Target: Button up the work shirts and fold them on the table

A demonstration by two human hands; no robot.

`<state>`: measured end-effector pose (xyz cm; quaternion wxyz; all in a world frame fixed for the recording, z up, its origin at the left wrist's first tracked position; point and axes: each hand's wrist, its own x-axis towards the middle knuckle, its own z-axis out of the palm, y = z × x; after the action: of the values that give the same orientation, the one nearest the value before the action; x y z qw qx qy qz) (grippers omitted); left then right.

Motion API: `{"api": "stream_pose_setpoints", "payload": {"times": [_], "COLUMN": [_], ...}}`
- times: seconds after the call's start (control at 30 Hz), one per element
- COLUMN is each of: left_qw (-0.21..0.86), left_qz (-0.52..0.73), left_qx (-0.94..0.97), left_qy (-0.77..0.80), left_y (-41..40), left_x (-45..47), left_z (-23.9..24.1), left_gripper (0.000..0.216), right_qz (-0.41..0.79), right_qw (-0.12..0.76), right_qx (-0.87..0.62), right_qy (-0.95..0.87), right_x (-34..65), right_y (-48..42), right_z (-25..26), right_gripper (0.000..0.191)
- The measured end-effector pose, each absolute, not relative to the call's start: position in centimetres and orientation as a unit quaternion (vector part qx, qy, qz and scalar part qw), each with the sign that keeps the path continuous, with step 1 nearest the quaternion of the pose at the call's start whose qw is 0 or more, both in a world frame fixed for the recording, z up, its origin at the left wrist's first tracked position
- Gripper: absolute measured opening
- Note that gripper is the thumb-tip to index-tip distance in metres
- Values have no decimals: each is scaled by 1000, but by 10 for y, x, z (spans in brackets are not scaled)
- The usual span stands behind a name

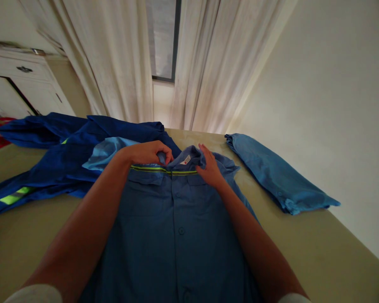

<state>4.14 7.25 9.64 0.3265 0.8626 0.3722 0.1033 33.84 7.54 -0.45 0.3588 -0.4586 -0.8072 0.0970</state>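
A light blue work shirt lies buttoned and face up on the olive surface, its collar at the far end. A yellow-green reflective stripe crosses its chest. My left hand is closed, pinching the left side of the collar. My right hand rests on the right side of the collar with fingers curled over the fabric. The shirt's right sleeve stretches out flat to the right.
A darker blue garment with a reflective band is heaped at the left, partly under the shirt. White curtains and a window stand behind. A white cabinet is at far left, a bare wall at right.
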Motion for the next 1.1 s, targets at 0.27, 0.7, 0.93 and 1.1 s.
{"api": "stream_pose_setpoints", "payload": {"times": [0.27, 0.7, 0.93, 1.1], "left_qw": [299, 240, 99, 7], "left_qz": [60, 4, -26, 35], "left_qx": [888, 837, 809, 785], "left_qy": [344, 493, 579, 618], "left_y": [71, 89, 105, 113], "left_x": [40, 35, 40, 27], "left_z": [101, 65, 39, 31], "left_gripper": [28, 43, 28, 22], "right_qz": [93, -14, 25, 35], "right_qw": [294, 185, 277, 274], "right_qx": [-501, -476, -536, -598], "right_qy": [-808, -860, -797, -752], "right_x": [336, 335, 341, 339], "right_y": [67, 53, 62, 67], "right_z": [0, -16, -26, -31], "right_gripper": [55, 24, 29, 38]}}
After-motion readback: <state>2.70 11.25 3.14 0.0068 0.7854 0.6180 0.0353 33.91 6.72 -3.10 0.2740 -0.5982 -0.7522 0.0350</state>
